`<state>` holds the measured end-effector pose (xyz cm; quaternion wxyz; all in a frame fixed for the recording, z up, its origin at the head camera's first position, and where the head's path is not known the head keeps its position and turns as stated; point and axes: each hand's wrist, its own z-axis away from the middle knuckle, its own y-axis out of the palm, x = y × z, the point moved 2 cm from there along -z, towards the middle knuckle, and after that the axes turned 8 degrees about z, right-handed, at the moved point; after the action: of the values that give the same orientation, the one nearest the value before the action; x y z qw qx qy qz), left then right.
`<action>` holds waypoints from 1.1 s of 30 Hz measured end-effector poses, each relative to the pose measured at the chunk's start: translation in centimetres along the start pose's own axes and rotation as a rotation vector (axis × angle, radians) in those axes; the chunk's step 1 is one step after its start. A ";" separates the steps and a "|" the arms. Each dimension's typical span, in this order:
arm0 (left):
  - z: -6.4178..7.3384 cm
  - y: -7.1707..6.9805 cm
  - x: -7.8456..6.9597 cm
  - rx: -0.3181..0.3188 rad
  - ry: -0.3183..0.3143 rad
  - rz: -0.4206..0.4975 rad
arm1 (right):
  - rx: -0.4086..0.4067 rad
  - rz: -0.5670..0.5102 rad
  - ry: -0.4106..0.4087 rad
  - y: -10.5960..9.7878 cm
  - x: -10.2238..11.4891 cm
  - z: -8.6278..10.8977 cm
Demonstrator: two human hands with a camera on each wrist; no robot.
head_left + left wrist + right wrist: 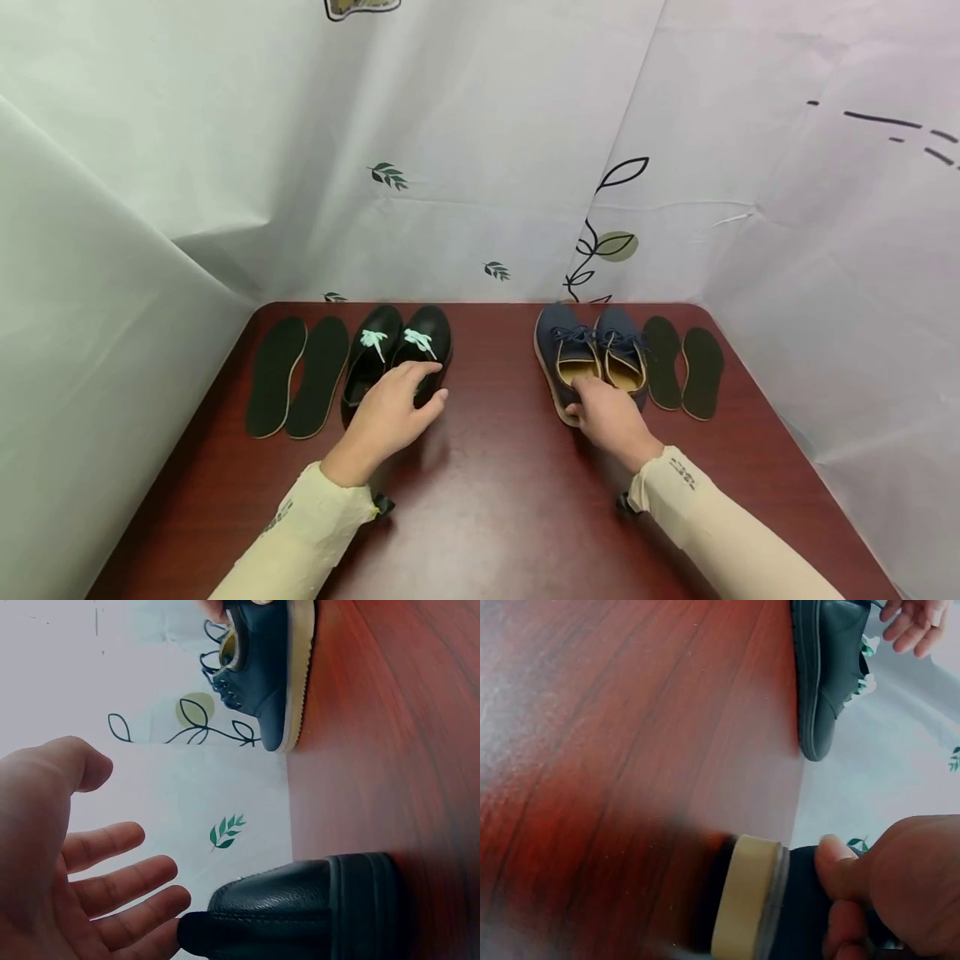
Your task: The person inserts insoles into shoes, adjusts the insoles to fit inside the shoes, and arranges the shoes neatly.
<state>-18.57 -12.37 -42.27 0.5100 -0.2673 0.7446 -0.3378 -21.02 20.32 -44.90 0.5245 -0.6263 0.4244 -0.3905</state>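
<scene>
Over the heel end of two black shoes with pale green laces, the left black shoe [382, 321] and the right black shoe [430, 323], my left hand [386, 417] hovers with fingers spread and nothing in its grasp. It hides part of both shoes. In the left wrist view its fingertips overlap the heel of a black shoe [292, 907]. My right hand [615, 421] pinches the heel of the left navy shoe [549, 354], thumb on the outer side. The right navy shoe [613, 323] stands beside it. Both navy shoes have tan linings.
Two large dark insoles, the outer one [272, 379] and the inner one [320, 379], lie left of the black shoes. Two smaller insoles [662, 367] lie right of the navy pair. White patterned sheeting [465, 125] surrounds the reddish-brown table [487, 483].
</scene>
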 end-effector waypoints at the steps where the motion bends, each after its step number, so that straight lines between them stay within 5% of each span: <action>1: 0.0 0.0 -0.1 0.000 0.003 0.008 | -0.007 -0.010 0.007 0.0 0.0 0.0; 14: -0.4 0.7 -0.7 0.018 0.004 0.021 | -0.142 -0.011 -0.007 -0.6 0.4 0.4; 25: -1.4 0.9 -1.8 -0.017 0.103 -0.046 | -0.270 0.023 -0.079 -2.5 2.2 0.8; 29: -1.7 1.3 -2.5 0.020 0.047 0.029 | -0.300 0.036 -0.105 -3.2 3.1 1.2; 33: -2.0 2.0 -2.9 0.089 -0.088 0.189 | -0.348 0.045 -0.142 -3.8 4.0 1.6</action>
<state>-19.56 -8.49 -41.67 0.5831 -0.1875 0.7276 -0.3089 -17.68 17.41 -41.24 0.4454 -0.7239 0.4614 -0.2542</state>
